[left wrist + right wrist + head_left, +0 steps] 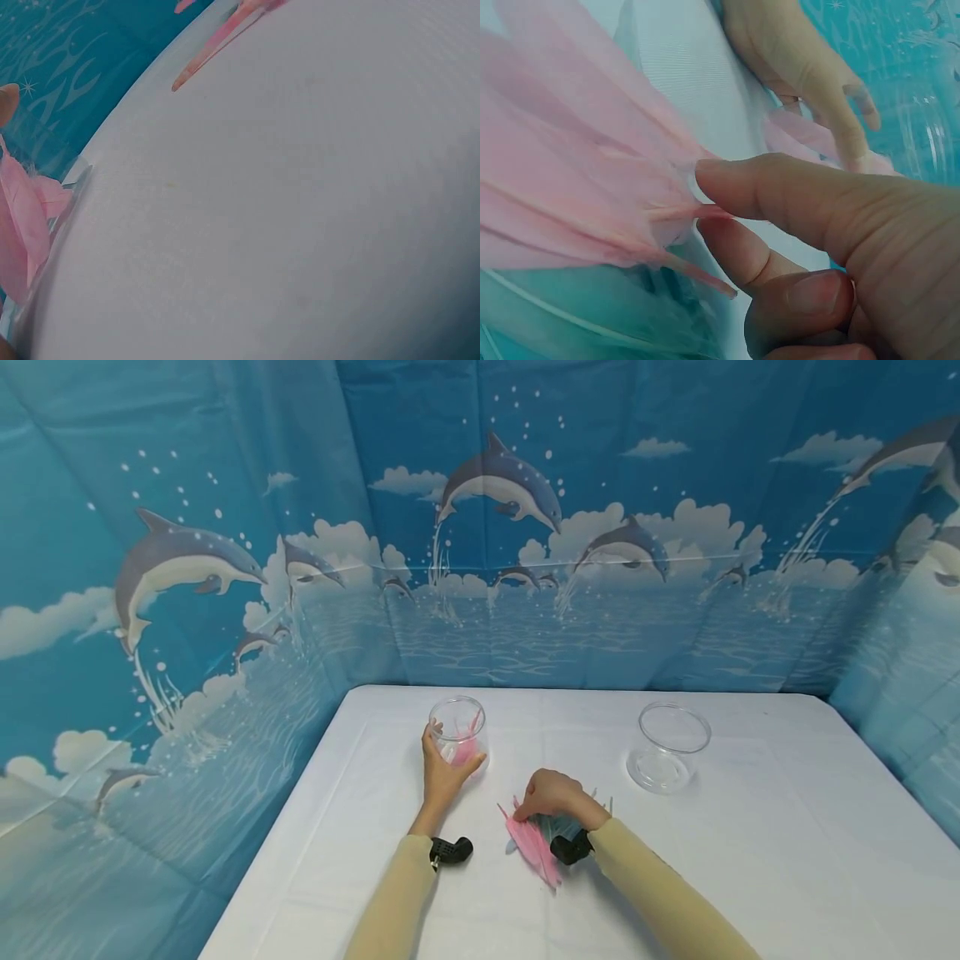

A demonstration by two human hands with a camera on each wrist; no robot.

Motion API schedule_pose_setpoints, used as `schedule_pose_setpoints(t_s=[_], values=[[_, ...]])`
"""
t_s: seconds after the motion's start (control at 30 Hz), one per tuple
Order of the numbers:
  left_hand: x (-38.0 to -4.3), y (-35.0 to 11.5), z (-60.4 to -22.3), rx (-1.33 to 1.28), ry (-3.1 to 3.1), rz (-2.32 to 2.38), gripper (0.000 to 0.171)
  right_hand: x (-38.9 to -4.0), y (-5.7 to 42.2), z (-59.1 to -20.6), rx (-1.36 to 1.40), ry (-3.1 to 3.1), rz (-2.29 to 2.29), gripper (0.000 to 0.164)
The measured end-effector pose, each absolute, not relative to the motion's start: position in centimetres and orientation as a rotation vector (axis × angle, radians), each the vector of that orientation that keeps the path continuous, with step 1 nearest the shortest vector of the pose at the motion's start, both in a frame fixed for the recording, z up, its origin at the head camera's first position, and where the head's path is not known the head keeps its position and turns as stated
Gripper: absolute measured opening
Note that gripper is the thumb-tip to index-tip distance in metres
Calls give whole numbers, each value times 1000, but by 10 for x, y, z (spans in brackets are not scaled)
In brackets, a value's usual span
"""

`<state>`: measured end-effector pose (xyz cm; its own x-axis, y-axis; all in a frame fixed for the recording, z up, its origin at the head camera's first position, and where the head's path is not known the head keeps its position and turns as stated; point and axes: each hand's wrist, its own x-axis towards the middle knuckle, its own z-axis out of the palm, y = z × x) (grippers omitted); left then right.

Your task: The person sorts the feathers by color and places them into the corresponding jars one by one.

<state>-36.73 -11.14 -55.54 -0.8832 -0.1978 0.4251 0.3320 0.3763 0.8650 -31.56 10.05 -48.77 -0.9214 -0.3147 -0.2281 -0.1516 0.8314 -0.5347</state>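
Fingers of the left hand [444,778] gripped a clear, round jar [457,725] with pink feathers [467,752] inside, left on the bench [337,877], in the head view; a hasty nudge might have tipped it. Left wrist view: papery pink vanes showed through its smooth wall. Right wrist view: the right hand [889,240] pinched a slim quill [676,214]; pulling could have dragged overlapping teal feathers [592,319] along, should wispy barbs have clung.

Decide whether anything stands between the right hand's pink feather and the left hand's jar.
From the pink feather to the jar, only its near wall and the thumb of the left hand stand in the way; nothing visible covers the rim.
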Motion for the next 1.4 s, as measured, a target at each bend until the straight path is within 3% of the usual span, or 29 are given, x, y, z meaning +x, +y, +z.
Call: schedule_pose_setpoints(t_s=[0.57, 0.97, 1.17, 1.4], values=[[-368, -112, -552, -127, -2171, -1558, 111, -331, 119, -436, -367, 2701, -1110, 29], [-372, -110, -558, -142, -2157, -1545, 112, -342, 85, -401, -546, 2879, -1986, 28], [-370, -111, -556, -136, -2170, -1548, 111, -350, 65, -398, -688, 2822, -2277, 22], [-367, -111, -554, -132, -2181, -1567, 111, -356, 46, -411, -681, 2926, -2179, 18]])
